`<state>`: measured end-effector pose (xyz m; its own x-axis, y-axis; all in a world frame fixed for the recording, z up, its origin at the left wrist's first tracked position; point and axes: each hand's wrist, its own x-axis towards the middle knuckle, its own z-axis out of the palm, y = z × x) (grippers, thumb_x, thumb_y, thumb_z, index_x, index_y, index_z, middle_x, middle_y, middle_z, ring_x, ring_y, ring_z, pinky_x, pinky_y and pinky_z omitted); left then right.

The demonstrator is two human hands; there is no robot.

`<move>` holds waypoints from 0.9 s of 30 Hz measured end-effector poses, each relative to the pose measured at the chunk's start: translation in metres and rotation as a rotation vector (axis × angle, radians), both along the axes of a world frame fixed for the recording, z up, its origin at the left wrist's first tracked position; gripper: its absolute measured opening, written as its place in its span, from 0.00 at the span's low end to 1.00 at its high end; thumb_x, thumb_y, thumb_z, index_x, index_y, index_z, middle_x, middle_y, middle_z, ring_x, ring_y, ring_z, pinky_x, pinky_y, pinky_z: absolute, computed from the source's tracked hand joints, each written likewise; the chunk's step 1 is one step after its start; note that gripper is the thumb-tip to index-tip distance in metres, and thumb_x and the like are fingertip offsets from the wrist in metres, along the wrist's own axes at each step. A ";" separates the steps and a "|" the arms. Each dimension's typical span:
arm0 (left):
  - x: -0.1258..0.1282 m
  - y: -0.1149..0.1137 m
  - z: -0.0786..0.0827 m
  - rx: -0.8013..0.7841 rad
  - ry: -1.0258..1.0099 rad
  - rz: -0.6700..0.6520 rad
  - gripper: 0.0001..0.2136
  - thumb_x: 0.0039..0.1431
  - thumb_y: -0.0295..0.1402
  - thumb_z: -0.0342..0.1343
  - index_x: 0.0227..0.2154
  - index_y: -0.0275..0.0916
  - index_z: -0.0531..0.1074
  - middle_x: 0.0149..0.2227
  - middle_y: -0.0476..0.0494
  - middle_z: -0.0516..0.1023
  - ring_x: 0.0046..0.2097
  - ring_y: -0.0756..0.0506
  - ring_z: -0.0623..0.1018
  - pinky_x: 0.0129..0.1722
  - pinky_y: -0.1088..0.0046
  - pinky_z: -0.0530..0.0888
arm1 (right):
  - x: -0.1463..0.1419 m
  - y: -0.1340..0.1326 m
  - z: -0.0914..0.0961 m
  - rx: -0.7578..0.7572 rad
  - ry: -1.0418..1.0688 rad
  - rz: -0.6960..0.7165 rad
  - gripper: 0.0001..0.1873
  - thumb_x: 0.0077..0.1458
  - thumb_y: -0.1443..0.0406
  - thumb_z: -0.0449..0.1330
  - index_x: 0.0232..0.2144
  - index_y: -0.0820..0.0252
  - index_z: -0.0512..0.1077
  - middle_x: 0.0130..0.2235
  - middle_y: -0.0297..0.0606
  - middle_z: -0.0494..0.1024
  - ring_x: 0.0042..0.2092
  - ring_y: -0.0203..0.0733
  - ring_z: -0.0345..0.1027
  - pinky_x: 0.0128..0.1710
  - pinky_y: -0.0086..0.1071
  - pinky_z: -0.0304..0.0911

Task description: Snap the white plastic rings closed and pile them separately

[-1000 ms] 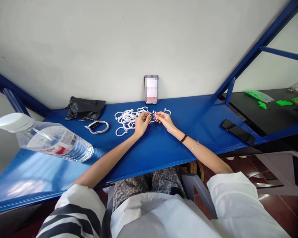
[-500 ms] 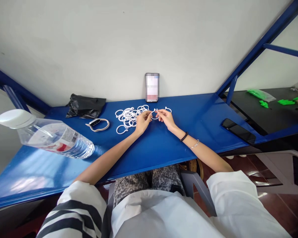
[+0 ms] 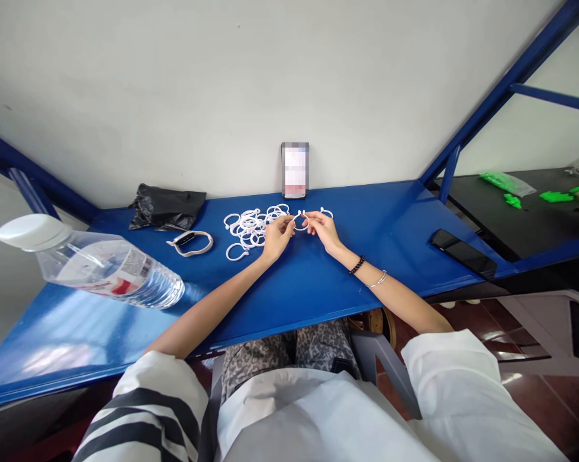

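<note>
Pinched in left hand (image 3: 278, 239) and right hand (image 3: 324, 232): 1 thin white plastic ring (image 3: 301, 229), between them, near glossy blue tabletop (image 3: 313, 285) | white plastic ring heap (image 3: 250, 226) beside left hand | loose white ring (image 3: 327, 211) just beyond right hand | upright rectangular phone (image 3: 295, 172) farther back

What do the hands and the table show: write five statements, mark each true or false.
1. The left hand and right hand hold one thin white ring between them. True.
2. A heap of round white rings lies beside the left hand. True.
3. The right hand is inside the heap. False: it is at the held ring.
4. A clear plastic bottle with a white cap stands on the person's left. True.
5. The cap is off the bottle. False: it is on.
</note>
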<state>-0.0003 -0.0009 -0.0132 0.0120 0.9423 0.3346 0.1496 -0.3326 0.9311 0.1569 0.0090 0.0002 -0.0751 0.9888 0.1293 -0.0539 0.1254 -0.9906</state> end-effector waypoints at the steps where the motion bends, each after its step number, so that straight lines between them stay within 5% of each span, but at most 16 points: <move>1: 0.000 0.000 0.000 0.007 0.004 0.001 0.10 0.59 0.36 0.55 0.38 0.36 0.75 0.33 0.44 0.79 0.27 0.51 0.77 0.28 0.75 0.74 | 0.000 0.000 0.000 0.004 0.000 -0.008 0.12 0.48 0.58 0.60 0.34 0.58 0.74 0.28 0.32 0.75 0.25 0.32 0.63 0.25 0.29 0.57; 14: -0.001 -0.002 0.004 0.026 0.042 0.008 0.10 0.59 0.36 0.55 0.40 0.37 0.74 0.35 0.43 0.78 0.28 0.50 0.76 0.28 0.74 0.74 | 0.000 -0.002 0.004 0.040 -0.015 -0.061 0.10 0.50 0.58 0.60 0.34 0.57 0.71 0.30 0.33 0.76 0.26 0.32 0.63 0.28 0.30 0.60; 27: -0.002 -0.002 0.004 0.046 0.017 -0.008 0.16 0.57 0.43 0.59 0.43 0.37 0.75 0.46 0.36 0.78 0.38 0.45 0.79 0.39 0.68 0.78 | -0.007 -0.019 0.015 0.331 -0.281 0.011 0.08 0.53 0.63 0.58 0.36 0.55 0.76 0.39 0.38 0.79 0.36 0.42 0.71 0.41 0.38 0.66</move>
<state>-0.0018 -0.0033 -0.0092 0.0253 0.9258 0.3771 0.1630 -0.3760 0.9122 0.1499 -0.0097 0.0154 -0.1633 0.8964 0.4120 0.2089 0.4396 -0.8736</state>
